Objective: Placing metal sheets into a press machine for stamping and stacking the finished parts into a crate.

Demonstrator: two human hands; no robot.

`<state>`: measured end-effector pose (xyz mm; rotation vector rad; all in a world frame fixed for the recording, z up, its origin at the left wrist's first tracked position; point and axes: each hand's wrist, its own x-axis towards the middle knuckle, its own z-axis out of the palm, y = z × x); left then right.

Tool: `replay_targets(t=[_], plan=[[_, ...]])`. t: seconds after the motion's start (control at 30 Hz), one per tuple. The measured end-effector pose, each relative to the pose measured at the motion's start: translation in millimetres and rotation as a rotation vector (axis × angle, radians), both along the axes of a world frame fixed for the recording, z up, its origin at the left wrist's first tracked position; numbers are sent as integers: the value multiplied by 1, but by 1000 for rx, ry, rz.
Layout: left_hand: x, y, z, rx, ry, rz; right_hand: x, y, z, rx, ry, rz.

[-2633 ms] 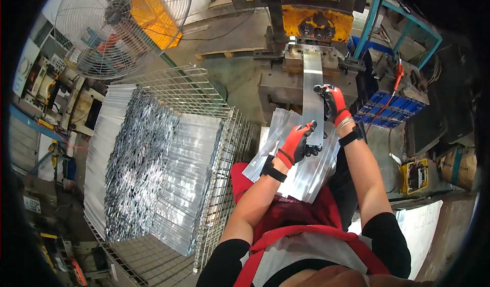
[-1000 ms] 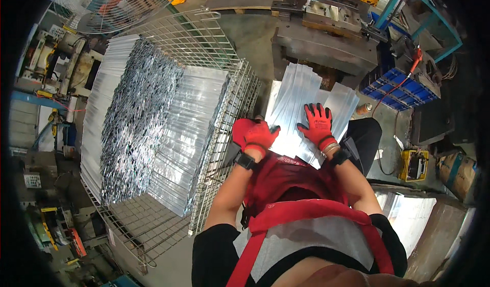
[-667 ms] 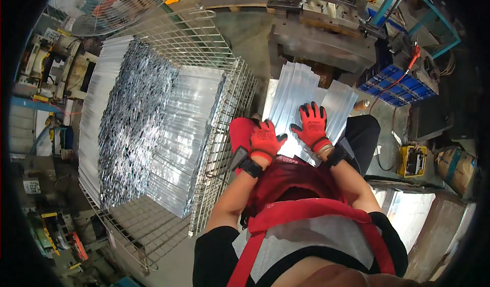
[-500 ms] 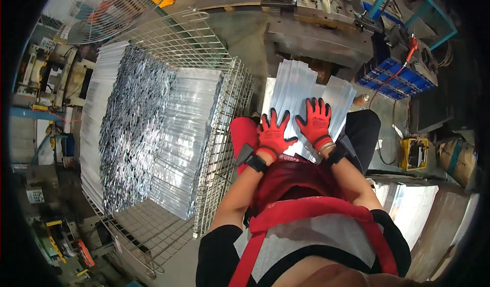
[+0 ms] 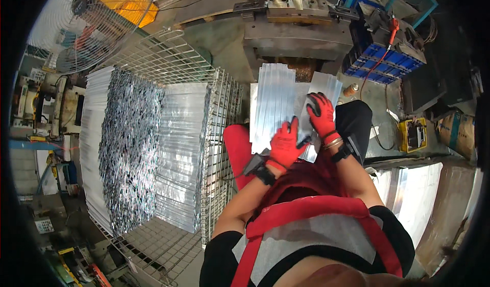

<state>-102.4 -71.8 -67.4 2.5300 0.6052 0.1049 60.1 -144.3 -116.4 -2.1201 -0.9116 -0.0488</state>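
Flat, shiny metal strips lie side by side in a bundle before my lap. A second, smaller group of metal strips lies to their right. My left hand, in a red glove with black fingertips, is over the near right part of the larger bundle, fingers stretched forward and thumb out to the right. Over the smaller group is my right hand, gloved alike, its fingers apart and slightly bent, with part of the dark palm side showing. Neither hand visibly encloses a strip.
A wire mesh cage at left holds tall stacks of similar strips. Behind it stands a wire-guarded fan. A heavy metal machine is ahead. To the right are a blue crate, a small can and a yellow container.
My left hand has shifted right and slightly nearer me, off the larger bundle's left side. My right hand has turned, its fingers bending more. The view has swung a little.
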Motion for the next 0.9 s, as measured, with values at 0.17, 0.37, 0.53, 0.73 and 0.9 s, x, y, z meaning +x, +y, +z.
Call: replay_targets(t=[0.17, 0.37, 0.53, 0.73, 0.9], plan=[[29, -27, -25, -11, 243, -52, 24, -35, 15, 117, 88, 0], [22, -19, -43, 53, 73, -4, 30, -57, 27, 239, 436, 11], [16, 20, -15, -1270, -66, 291, 32, -50, 18, 605, 697, -17], [8, 12, 3, -2294, -382, -83, 11, -9, 121, 670, 1600, 690], [39, 7, 33, -2206, -338, -17, 53, 19, 84, 928, 1117, 300]])
